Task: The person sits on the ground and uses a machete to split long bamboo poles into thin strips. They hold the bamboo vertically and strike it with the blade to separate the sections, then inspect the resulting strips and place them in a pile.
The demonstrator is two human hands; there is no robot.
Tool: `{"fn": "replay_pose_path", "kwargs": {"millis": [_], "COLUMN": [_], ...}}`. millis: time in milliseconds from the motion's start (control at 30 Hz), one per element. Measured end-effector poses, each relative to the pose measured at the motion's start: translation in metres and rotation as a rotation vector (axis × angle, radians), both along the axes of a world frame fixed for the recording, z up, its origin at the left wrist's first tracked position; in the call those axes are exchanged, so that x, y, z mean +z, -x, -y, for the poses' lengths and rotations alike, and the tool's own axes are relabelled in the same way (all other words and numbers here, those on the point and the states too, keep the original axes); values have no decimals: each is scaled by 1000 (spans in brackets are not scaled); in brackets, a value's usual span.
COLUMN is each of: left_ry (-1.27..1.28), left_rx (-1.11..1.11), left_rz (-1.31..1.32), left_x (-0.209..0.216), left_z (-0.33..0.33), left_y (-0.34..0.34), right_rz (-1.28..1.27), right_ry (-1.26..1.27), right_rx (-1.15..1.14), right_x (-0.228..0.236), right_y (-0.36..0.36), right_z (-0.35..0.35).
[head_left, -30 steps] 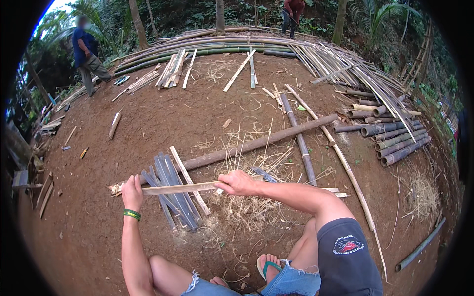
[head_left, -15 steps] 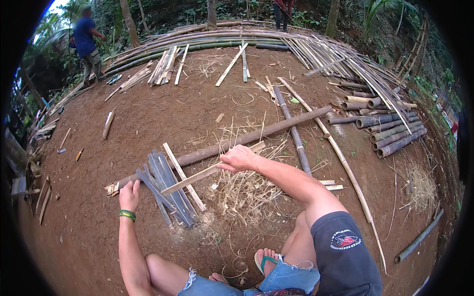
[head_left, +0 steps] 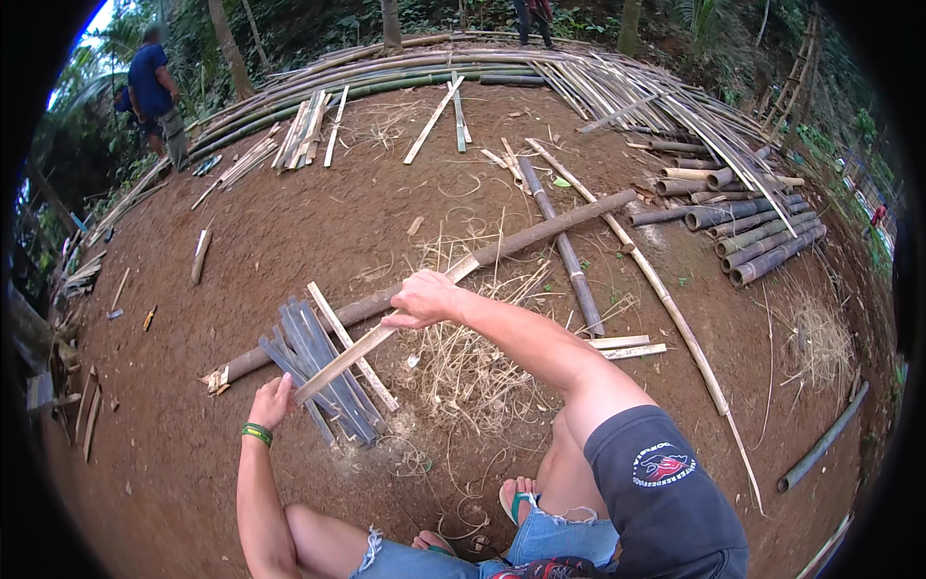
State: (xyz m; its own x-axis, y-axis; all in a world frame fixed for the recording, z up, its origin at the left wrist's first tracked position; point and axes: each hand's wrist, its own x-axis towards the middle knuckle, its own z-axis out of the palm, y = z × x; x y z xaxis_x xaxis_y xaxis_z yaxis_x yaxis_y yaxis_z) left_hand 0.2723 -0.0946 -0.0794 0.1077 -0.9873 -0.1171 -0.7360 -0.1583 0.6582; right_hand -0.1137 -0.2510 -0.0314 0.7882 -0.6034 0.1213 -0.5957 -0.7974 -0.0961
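Observation:
A pale split-bamboo slat [head_left: 342, 362] runs slantwise in front of me. My right hand [head_left: 422, 299] is closed round it past its middle. At the slat's near end, the curled fingers of my left hand [head_left: 273, 400] meet it; their far side is hidden. Under the slat lies a bundle of dark split-bamboo strips [head_left: 338, 386], with one pale strip [head_left: 349, 338] alongside. A thick brown bamboo pole [head_left: 550, 229] crosses the ground behind, and the slat's far end overlaps it in view.
Thin bamboo shavings [head_left: 473, 376] heap up before my feet. A dark pole [head_left: 564, 241] crosses the brown one, and a long thin pole [head_left: 666, 299] lies right of it. Cut bamboo tubes [head_left: 772, 253] are stacked at the right. A person in blue [head_left: 149, 82] stands far left.
The slat has come nearer and to the left with my right hand. My left hand has shifted slightly right and down to its near end. The view has turned a little.

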Motion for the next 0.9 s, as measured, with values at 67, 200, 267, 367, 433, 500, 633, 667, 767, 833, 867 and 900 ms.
{"fn": "replay_pose_path", "kwargs": {"millis": [67, 200, 267, 367, 433, 500, 633, 667, 767, 833, 867, 900], "left_ry": [24, 49, 60, 80, 87, 84, 112, 112, 142, 154, 152, 150], "left_rx": [-9, -30, -28, -12, -5, -6, -30, -31, -40, -41, -38, -34], "left_rz": [-34, 12, -28, -69, -74, -63, -2, 7, 62, 98, 113, 128], "left_x": [-1, -3, 0, 3, 3, 1, 0, 0, -8, -10, -9, -7], "left_z": [-1, -1, -2, 0, 1, 3, 7, 8, 12, 14, 14, 14], "left_y": [-2, -4, 1, 9, 10, 10, 15, 15, 8, 6, 7, 7], "right_rz": [-4, -11, 0, 31, 38, 34, 36, 43, 55, 53, 55, 57], "right_ry": [-3, 14, 32, 52, 66, 47, 37, 42, 53, 52, 53, 54], "right_rx": [-1, -5, -5, -10, -19, -36, -57, -55, -50, -51, -52, -53], "right_x": [1, 2, -1, -3, -3, -1, -2, -3, -3, -3, -2, -2], "right_y": [-1, -1, 3, 6, 7, 7, 8, 8, 9, 8, 9, 9], "right_z": [-1, -1, 1, 3, 5, 6, 9, 10, 10, 10, 9, 9]}}
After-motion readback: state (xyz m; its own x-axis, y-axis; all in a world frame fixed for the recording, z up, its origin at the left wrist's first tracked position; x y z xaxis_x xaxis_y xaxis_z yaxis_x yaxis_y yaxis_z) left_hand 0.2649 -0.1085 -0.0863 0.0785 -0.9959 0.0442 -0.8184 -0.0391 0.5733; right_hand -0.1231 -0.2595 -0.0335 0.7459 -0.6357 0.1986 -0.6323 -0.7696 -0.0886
